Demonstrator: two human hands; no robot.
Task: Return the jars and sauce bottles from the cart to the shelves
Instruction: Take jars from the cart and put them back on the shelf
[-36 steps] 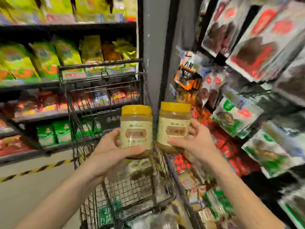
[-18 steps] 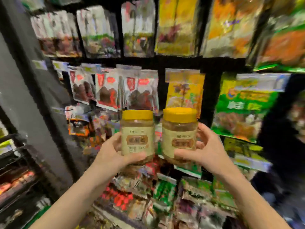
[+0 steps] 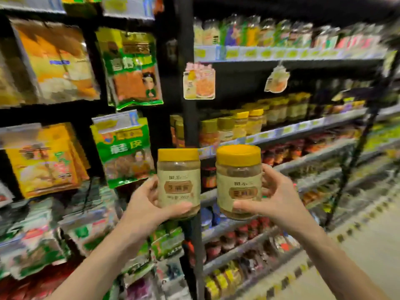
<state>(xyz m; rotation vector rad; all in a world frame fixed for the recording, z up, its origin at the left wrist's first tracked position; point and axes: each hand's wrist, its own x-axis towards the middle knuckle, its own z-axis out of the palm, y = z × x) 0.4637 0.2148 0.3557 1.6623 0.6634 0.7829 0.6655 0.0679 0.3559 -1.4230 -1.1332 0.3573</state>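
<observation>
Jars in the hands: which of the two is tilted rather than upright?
The right-hand jar, gripped by the right hand: its label slants and its lid's top face shows. The left-hand jar, in the left hand, stands straight, lid side-on.

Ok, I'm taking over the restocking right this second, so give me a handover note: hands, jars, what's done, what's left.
Hands: the left hand grips the left jar upright; the right hand grips the right jar upright. Both are yellow-lidded and held apart in the air.
Done: two jars picked up; the cart is out of view.
Left: shelve both, probably beside the row of yellow-lidded jars on the middle shelf, though the labels there are too blurred to confirm a match.
</observation>
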